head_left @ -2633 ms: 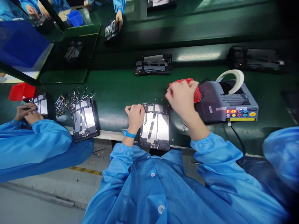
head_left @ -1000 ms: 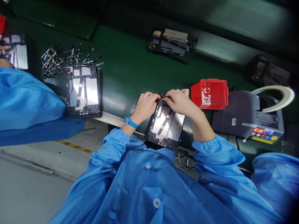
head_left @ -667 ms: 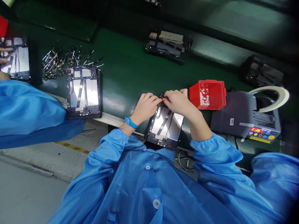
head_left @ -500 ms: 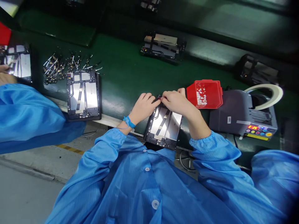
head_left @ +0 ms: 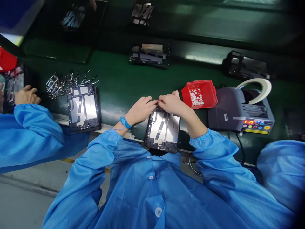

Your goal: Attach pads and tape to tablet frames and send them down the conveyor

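left hand, right hand, flat rectangular metal-backed tablet frame

head cam | looks forward-down, close over green bench | single view

Little here can be read. The grey tape dispenser machine, standing on the green counter, has a small red lit display on its front panel; it shows two or three characters, too blurred to make out for sure. Beneath the display runs a yellow label strip whose print is too small to read. A small white sticker on the machine's dark side carries marks that cannot be made out either.
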### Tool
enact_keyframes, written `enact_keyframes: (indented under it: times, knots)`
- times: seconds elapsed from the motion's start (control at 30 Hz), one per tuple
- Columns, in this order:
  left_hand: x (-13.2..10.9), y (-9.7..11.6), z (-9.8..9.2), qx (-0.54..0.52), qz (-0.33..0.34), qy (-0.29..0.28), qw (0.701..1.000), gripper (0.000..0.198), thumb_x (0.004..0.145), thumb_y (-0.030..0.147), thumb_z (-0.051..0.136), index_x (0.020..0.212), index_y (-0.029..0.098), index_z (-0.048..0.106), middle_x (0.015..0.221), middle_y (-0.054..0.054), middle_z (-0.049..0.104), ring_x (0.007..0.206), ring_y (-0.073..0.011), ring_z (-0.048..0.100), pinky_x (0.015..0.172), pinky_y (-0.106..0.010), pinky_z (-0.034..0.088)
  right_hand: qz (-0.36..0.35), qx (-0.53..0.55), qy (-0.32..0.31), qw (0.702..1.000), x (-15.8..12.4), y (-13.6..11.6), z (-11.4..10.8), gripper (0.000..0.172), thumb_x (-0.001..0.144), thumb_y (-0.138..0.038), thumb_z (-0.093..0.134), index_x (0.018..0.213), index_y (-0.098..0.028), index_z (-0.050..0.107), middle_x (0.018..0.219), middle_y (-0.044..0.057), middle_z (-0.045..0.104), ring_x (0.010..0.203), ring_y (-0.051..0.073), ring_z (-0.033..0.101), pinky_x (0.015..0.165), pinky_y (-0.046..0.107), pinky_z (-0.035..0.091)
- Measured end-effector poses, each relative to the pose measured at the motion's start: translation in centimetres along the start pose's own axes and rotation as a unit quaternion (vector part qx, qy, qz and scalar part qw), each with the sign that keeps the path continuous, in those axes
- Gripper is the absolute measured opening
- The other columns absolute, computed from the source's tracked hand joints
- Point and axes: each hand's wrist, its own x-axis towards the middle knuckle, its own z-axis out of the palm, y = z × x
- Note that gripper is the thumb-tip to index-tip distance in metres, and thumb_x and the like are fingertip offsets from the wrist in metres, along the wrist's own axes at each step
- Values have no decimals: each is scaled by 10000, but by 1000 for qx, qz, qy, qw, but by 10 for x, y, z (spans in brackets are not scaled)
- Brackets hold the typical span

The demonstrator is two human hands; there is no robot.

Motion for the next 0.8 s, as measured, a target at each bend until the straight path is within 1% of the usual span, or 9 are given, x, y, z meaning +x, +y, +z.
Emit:
enact_keyframes:
  times: [0.23, 0.37, 0.47, 0.53, 0.6, 0.63, 0.7, 0.77, 0.8]
  knots:
    - [3, -6, -2, -4, 24, -14, 1000, 358, 1093, 100, 514, 1330, 153, 777, 1568, -155, 721, 1329, -306, 667, 1067, -492, 544, 9, 14, 25, 1000, 1, 6, 5, 340, 1062, -275, 412, 831, -197, 651, 881, 104, 774, 874, 273, 667, 1001, 459, 306]
    - [7, -4, -6, 15, 34, -40, 999, 356, 1119, 111, 478, 1313, 139, 776, 1525, -178, 742, 1274, -304, 689, 1043, -476, 540, 10, 37, 46, 998, 0, 5, 6, 310, 1068, -297, 418, 901, -199, 660, 858, 101, 761, 854, 277, 655, 1040, 494, 310]
    - [10, 0, -11, 44, 31, -63, 997, 378, 1132, 119, 435, 1333, 112, 754, 1540, -196, 727, 1278, -314, 688, 1049, -466, 533, 32, 96, 116, 988, -17, -2, 7, 244, 1065, -313, 444, 994, -207, 652, 874, 95, 743, 888, 290, 656, 1081, 527, 323]
    - [10, 5, -15, 40, 16, -66, 997, 392, 1127, 120, 430, 1388, 112, 723, 1567, -203, 705, 1288, -324, 687, 1050, -471, 535, 55, 186, 185, 963, -45, -7, 16, 226, 1075, -363, 460, 1011, -230, 631, 886, 81, 723, 913, 288, 649, 1081, 523, 363]
    - [10, 13, -20, 21, -6, -60, 998, 411, 1108, 112, 441, 1436, 132, 688, 1590, -195, 690, 1276, -333, 694, 1035, -486, 546, 82, 329, 256, 905, -85, -11, 33, 256, 1087, -454, 485, 971, -257, 600, 871, 57, 686, 883, 266, 628, 1013, 479, 438]
    - [11, 17, -23, 14, -19, -56, 998, 420, 1097, 108, 443, 1446, 148, 675, 1601, -185, 684, 1270, -339, 697, 1024, -496, 552, 96, 414, 291, 857, -106, -12, 44, 288, 1084, -507, 508, 941, -267, 579, 854, 44, 660, 851, 251, 610, 940, 443, 473]
    - [11, 21, -27, 17, -51, -51, 997, 436, 1073, 92, 424, 1423, 181, 668, 1624, -155, 675, 1282, -360, 694, 1006, -525, 561, 149, 569, 372, 718, -144, -10, 68, 364, 1063, -599, 540, 891, -279, 521, 744, -7, 537, 713, 208, 527, 761, 370, 475]
    - [14, 21, -29, 31, -63, -40, 997, 444, 1082, 121, 373, 1406, 208, 662, 1625, -139, 679, 1330, -407, 673, 1009, -579, 557, 214, 651, 444, 577, -170, 0, 87, 420, 1029, -660, 566, 874, -284, 461, 689, -50, 413, 619, 172, 438, 629, 311, 414]
    - [17, 19, -30, 29, -68, -31, 997, 458, 1089, 137, 354, 1419, 244, 652, 1633, -109, 676, 1386, -417, 646, 1042, -598, 546, 241, 670, 470, 522, -179, 10, 93, 442, 1004, -681, 591, 879, -284, 444, 689, -61, 387, 595, 157, 413, 589, 287, 384]
